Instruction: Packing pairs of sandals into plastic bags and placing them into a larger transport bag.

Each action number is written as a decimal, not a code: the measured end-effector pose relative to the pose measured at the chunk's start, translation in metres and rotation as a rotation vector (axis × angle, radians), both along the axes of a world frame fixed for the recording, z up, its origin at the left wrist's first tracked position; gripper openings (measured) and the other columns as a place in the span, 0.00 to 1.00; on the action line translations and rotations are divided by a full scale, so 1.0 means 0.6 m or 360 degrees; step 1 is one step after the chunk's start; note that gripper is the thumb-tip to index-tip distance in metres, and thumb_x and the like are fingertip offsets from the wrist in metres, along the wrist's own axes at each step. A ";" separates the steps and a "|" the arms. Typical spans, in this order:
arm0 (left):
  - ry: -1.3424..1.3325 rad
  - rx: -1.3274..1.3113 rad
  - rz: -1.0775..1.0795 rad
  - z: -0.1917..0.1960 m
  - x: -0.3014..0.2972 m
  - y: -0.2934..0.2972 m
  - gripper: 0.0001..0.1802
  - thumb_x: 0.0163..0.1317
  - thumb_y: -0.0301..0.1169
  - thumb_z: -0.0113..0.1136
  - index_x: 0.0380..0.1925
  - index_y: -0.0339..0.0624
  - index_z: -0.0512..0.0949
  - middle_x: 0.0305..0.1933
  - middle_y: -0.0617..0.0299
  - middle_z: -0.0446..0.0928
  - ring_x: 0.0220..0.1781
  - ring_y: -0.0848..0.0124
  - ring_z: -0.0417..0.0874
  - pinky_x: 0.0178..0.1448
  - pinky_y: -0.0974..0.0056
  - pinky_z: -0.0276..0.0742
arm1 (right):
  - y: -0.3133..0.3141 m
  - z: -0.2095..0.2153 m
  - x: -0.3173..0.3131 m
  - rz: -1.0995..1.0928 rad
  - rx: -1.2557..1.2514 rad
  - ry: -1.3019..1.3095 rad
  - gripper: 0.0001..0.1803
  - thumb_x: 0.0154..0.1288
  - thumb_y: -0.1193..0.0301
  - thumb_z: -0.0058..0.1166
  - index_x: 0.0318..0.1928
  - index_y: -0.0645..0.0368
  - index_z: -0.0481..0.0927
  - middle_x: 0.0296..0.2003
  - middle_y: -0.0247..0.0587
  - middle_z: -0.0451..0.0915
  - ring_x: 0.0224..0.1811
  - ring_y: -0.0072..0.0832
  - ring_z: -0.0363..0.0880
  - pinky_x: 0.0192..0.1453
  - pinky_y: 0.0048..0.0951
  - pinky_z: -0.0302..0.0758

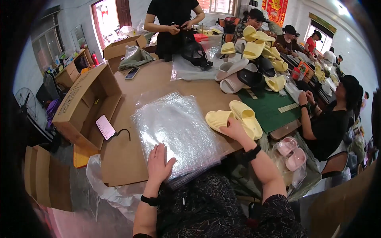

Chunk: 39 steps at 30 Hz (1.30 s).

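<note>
My left hand (159,163) lies flat, fingers stretched, on the near left part of a stack of clear plastic bags (174,127). A pair of pale yellow slippers rests at the stack's right. My right hand (235,129) grips the left yellow slipper (218,119) at its open side, the fingertips partly hidden by it. Beside that one, the other yellow slipper (247,115) points away from me and touches the hand's far side. Brown cardboard (123,166) covers the table beneath the bags.
An open carton (85,105) stands at left, with a lit phone (105,127) against it. Another phone (131,73) lies farther back. Piled slippers (254,51) fill the back right, near a green mat (270,109). Bagged pink slippers (291,152) sit lower right. People work around the table.
</note>
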<state>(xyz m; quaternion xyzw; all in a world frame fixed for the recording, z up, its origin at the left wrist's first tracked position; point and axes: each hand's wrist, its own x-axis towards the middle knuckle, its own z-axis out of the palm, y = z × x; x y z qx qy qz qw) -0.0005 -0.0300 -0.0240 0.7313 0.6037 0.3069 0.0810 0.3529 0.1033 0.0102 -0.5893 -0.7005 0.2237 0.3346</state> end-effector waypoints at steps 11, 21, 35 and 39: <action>0.0029 0.0016 -0.0006 0.001 0.003 0.001 0.42 0.62 0.51 0.59 0.67 0.32 0.62 0.70 0.40 0.65 0.73 0.43 0.61 0.75 0.45 0.52 | 0.020 -0.039 0.070 0.0118 -0.0445 0.0966 0.20 0.63 0.72 0.61 0.51 0.71 0.73 0.33 0.38 0.81 0.31 0.23 0.81 0.39 0.25 0.80; 0.0091 -0.0004 -0.0002 -0.011 -0.003 0.005 0.42 0.63 0.52 0.58 0.67 0.33 0.63 0.71 0.41 0.64 0.74 0.45 0.60 0.76 0.47 0.51 | 0.028 -0.041 0.140 -0.0466 0.0290 -0.0244 0.21 0.59 0.62 0.63 0.45 0.67 0.80 0.53 0.59 0.73 0.52 0.53 0.75 0.55 0.44 0.74; 0.0011 -0.0242 -0.0262 0.005 -0.052 0.006 0.34 0.48 0.47 0.66 0.56 0.47 0.74 0.75 0.41 0.58 0.77 0.44 0.54 0.77 0.48 0.52 | -0.037 0.012 0.040 -0.0199 0.0435 0.0079 0.12 0.61 0.69 0.57 0.30 0.69 0.75 0.21 0.51 0.75 0.24 0.36 0.74 0.31 0.37 0.69; 0.0118 -0.0434 -0.0337 0.026 -0.042 0.011 0.39 0.52 0.52 0.68 0.63 0.51 0.72 0.76 0.43 0.56 0.79 0.44 0.50 0.76 0.48 0.57 | -0.100 0.034 -0.022 -0.0007 0.0395 0.0268 0.12 0.60 0.70 0.59 0.30 0.69 0.76 0.23 0.48 0.76 0.23 0.35 0.75 0.29 0.35 0.69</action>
